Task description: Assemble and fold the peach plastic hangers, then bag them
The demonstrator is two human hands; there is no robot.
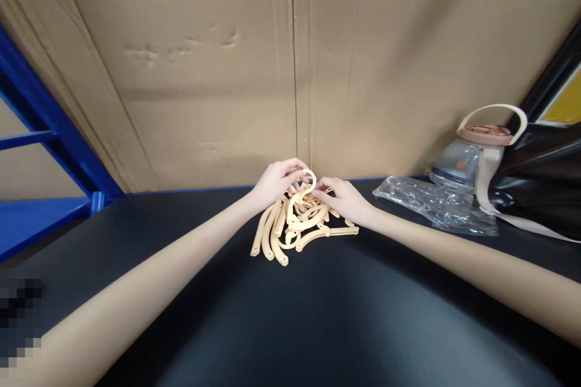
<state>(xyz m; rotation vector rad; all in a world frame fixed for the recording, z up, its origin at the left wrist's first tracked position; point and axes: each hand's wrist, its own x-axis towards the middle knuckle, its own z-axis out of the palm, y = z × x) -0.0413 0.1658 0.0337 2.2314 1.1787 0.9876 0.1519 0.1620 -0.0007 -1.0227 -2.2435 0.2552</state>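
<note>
Hanger parts [311,222] in a heap, partly behind right hand [344,198]

Even, fairly bright light. Soft glare on tabletop [295,320], diagonal shadow on cardboard [218,84] upper right. Edges stretched, lower-left pixelated.

Creased cardboard wall [204,72], black tabletop [290,326], blue frame [66,139] at left

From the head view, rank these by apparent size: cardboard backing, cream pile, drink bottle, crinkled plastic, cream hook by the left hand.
1. Cardboard backing
2. Cream pile, drink bottle and crinkled plastic: too alike to rank
3. Cream hook by the left hand: smallest
</note>
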